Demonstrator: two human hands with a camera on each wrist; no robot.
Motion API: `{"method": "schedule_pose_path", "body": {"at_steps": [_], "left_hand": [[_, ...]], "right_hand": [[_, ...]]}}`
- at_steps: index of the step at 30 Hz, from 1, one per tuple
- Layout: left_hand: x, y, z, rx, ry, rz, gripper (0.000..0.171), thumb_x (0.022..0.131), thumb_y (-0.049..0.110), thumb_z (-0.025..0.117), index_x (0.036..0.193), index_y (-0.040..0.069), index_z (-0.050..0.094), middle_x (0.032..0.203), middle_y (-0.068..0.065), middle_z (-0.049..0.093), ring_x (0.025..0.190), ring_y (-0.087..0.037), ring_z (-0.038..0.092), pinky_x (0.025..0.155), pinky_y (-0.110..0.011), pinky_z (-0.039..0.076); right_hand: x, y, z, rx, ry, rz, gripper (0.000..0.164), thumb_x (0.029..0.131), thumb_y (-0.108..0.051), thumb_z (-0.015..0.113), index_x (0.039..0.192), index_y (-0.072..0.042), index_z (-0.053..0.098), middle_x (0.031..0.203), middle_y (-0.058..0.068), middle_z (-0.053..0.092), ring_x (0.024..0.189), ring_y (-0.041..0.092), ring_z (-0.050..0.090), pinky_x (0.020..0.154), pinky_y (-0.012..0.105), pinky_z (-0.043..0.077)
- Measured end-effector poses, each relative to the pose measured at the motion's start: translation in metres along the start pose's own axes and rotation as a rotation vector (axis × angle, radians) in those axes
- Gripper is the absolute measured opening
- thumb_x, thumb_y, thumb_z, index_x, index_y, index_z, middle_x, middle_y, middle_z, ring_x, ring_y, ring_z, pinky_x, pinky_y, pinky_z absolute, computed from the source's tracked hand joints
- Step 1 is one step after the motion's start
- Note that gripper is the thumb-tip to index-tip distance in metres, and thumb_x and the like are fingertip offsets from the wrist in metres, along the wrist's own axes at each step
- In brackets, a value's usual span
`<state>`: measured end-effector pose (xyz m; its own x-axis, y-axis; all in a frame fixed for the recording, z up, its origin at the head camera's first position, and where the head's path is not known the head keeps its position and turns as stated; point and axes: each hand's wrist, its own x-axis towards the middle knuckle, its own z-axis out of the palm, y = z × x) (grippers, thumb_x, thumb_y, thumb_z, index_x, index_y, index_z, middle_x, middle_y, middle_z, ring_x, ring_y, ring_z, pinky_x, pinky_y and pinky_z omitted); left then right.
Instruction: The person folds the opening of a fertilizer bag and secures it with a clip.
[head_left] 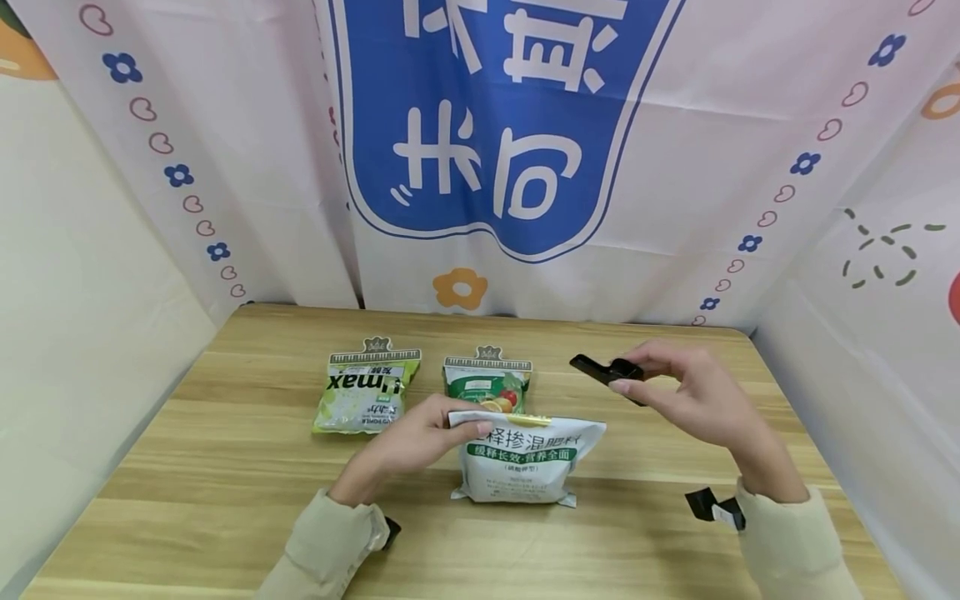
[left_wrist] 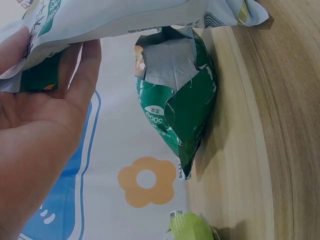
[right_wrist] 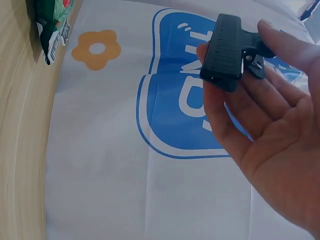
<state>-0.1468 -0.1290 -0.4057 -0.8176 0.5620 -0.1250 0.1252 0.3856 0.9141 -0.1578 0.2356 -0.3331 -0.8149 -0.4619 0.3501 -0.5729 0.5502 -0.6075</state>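
My left hand (head_left: 408, 437) pinches the upper left corner of a white fertilizer bag (head_left: 517, 475), thumb in front and fingers behind the top edge. The bag stands upright on the table with its printed face towards me. Up to the right, my right hand (head_left: 693, 396) holds a black clip (head_left: 609, 369) by its levers, above the tabletop and apart from the bag. In the right wrist view the clip's long ribbed jaw faces the camera, with thumb and fingers on its handles (right_wrist: 257, 50).
Behind the white bag stands a green bag (left_wrist: 192, 110) with a patterned clip (head_left: 489, 358) on top. Left of it is a lime-green bag (head_left: 363, 404) with a similar clip (head_left: 377, 350). Printed cloth (head_left: 285, 167) hangs along the table's (head_left: 217, 483) back edge.
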Motion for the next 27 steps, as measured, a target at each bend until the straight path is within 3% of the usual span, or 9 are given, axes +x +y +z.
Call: {"method": "schedule_pose_path", "body": {"at_steps": [2,7,14,21,27], "left_hand": [[0.000,0.000,0.000,0.003,0.000,-0.001,0.026,0.106,0.036,0.063,0.121,0.021,0.078,0.101,0.000,0.075,0.072,-0.015,0.049,0.061,-0.025,0.040],[0.000,-0.001,0.000,-0.002,-0.005,0.000,0.027,0.107,0.037,0.062,0.121,0.021,0.078,0.097,0.000,0.073,0.064,-0.010,0.040,0.056,-0.025,0.037],[0.000,0.000,-0.001,-0.009,-0.007,-0.009,0.026,0.107,0.037,0.062,0.124,0.024,0.077,0.098,0.001,0.074,0.060,-0.010,0.037,0.055,-0.024,0.037],[-0.001,0.002,-0.001,-0.009,-0.007,-0.006,0.028,0.107,0.037,0.061,0.125,0.021,0.077,0.108,-0.001,0.077,0.067,-0.010,0.044,0.059,-0.026,0.039],[0.000,0.002,-0.001,-0.004,-0.014,0.026,0.028,0.107,0.034,0.061,0.125,0.018,0.077,0.104,-0.004,0.076,0.064,-0.009,0.040,0.058,-0.026,0.038]], "right_hand": [[0.001,-0.002,0.002,-0.007,-0.001,-0.067,0.025,0.090,-0.008,0.083,0.107,-0.026,0.078,0.100,-0.012,0.078,0.092,0.002,0.072,0.089,0.015,0.053],[0.002,-0.008,0.006,0.015,-0.005,-0.143,0.030,0.086,-0.005,0.085,0.106,-0.026,0.077,0.099,-0.012,0.077,0.093,0.004,0.070,0.088,0.018,0.054],[0.004,-0.012,0.009,0.068,-0.016,-0.173,0.035,0.085,-0.001,0.085,0.107,-0.028,0.076,0.087,-0.017,0.065,0.082,0.005,0.062,0.079,0.021,0.051],[0.007,-0.023,0.023,0.072,-0.037,-0.215,0.029,0.085,-0.006,0.086,0.108,-0.024,0.079,0.083,-0.017,0.056,0.078,0.003,0.056,0.071,0.021,0.047],[0.013,-0.032,0.033,0.019,-0.058,-0.273,0.021,0.087,-0.013,0.086,0.105,-0.022,0.081,0.082,-0.017,0.055,0.073,0.001,0.052,0.064,0.016,0.043]]}}
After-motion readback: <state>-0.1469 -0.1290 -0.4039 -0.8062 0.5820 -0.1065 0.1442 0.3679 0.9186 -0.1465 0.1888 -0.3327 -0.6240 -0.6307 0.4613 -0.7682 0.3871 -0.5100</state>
